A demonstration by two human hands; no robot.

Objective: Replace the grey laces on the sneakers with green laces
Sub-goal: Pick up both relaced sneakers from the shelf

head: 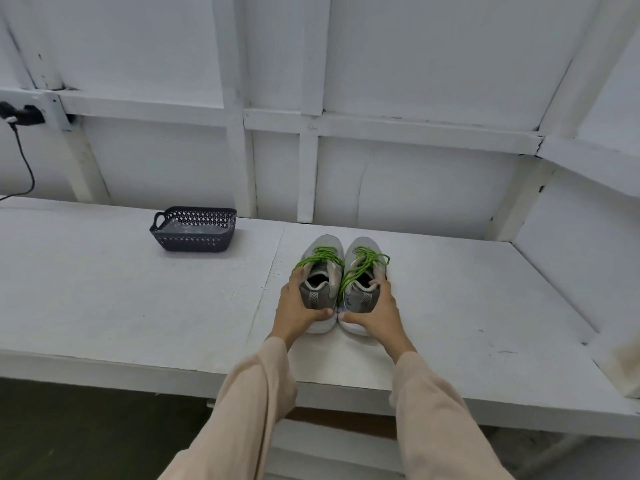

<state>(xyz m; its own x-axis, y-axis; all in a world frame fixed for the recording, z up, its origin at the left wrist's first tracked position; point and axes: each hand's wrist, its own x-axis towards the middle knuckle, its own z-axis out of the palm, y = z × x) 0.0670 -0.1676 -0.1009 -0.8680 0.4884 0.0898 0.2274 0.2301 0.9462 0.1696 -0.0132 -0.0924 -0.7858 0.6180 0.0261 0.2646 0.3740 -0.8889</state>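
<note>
Two grey sneakers stand side by side on the white table (138, 299), toes pointing away from me. Both carry green laces (322, 255). My left hand (298, 303) wraps the outer side and heel of the left sneaker (320, 282), thumb across its heel. My right hand (379, 308) grips the right sneaker (363, 275) the same way, thumb on its heel. The two thumbs nearly touch between the heels. Loose green lace ends hang between the shoes.
A dark perforated plastic basket (194, 233) sits to the far left of the shoes; I cannot tell what lies in it. A white framed wall runs behind the table, a black plug and cable (20, 147) at far left.
</note>
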